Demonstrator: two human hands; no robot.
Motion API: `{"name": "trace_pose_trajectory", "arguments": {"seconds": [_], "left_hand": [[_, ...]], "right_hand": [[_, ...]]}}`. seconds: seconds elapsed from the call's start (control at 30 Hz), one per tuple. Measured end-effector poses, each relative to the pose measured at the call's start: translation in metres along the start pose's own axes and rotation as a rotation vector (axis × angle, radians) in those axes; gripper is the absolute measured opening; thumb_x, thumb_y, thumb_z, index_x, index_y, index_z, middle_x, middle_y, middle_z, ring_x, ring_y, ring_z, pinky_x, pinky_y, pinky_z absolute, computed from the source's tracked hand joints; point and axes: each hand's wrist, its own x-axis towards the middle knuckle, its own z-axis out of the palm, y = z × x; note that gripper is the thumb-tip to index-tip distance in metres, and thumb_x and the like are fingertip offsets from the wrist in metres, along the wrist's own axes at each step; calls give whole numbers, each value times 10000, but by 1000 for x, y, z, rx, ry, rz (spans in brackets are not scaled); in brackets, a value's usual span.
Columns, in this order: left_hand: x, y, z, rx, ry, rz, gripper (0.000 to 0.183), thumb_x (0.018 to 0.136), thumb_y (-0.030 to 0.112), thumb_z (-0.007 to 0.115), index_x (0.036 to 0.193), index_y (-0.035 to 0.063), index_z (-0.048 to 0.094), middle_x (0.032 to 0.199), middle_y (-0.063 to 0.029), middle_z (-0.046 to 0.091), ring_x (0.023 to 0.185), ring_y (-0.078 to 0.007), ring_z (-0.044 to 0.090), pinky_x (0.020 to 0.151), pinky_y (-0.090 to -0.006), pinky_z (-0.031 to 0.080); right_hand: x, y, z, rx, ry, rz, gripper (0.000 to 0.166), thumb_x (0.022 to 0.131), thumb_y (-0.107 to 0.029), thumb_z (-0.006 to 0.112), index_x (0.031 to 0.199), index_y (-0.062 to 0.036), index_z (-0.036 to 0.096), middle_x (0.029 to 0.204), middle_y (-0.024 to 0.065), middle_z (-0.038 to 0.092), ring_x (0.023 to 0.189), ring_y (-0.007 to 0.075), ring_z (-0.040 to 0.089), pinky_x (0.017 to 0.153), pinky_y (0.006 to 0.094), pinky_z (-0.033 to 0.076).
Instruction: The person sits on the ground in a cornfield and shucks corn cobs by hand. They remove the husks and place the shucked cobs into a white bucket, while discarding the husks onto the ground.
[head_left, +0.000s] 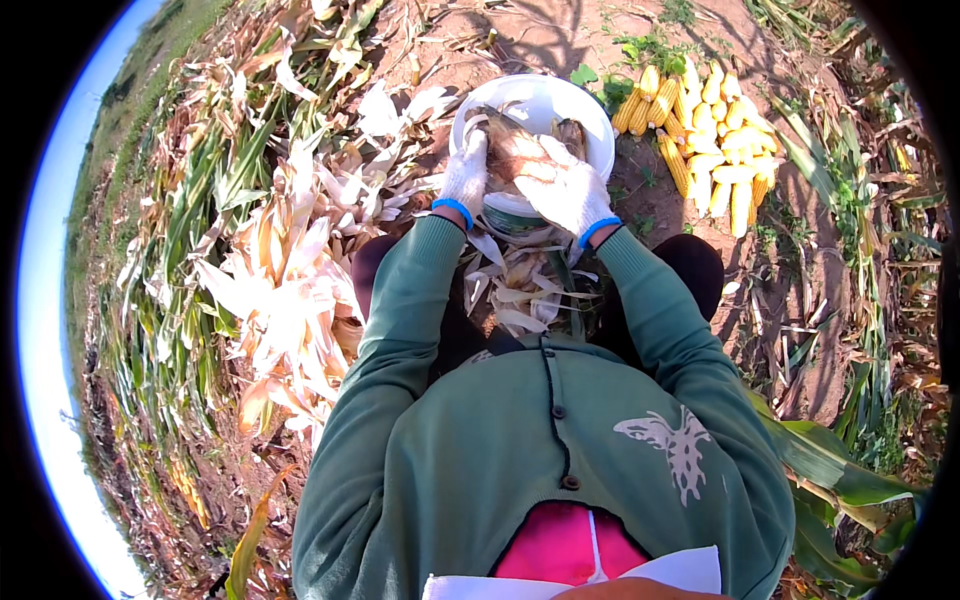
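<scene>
My left hand (466, 174), in a white knitted glove with a blue cuff, grips one side of an unhusked corn ear (511, 144). From the other side, my gloved right hand (564, 184) is closed over the same ear, its fingers on the pale brown husk. Both hands are above a white plastic bucket (541, 84), whose near wall is partly covered by them. Another corn ear (571, 135) with a dark husk rests in the bucket, just beyond my right hand. The fingertips are partly hidden by husk.
To the right of the bucket lies a pile of husked yellow corn cobs (709, 135) on bare soil. Loose dry husks (292, 300) are heaped at the left, and more husks (525, 289) lie between my knees. Cut corn stalks (870, 300) line the right side.
</scene>
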Motion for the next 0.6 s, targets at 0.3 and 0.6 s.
{"name": "trace_pose_trajectory", "arguments": {"seconds": [0.3,0.6], "left_hand": [[-36,5,0,-516,218,-118,274,964,285,511,1040,28,566,822,-102,652,602,-182,637,514,-288,522],[-50,15,16,89,-228,174,742,788,348,753,1307,-71,426,1198,-184,587,1085,-227,582,898,-320,483]], "right_hand": [[1,-65,-4,512,217,333,404,1000,-238,368,1301,18,450,1332,165,524,1223,256,494,1094,369,337],[-12,-28,-9,-715,-1,-113,549,864,-317,596,1308,-17,482,1253,158,582,1021,302,623,873,386,503]]}}
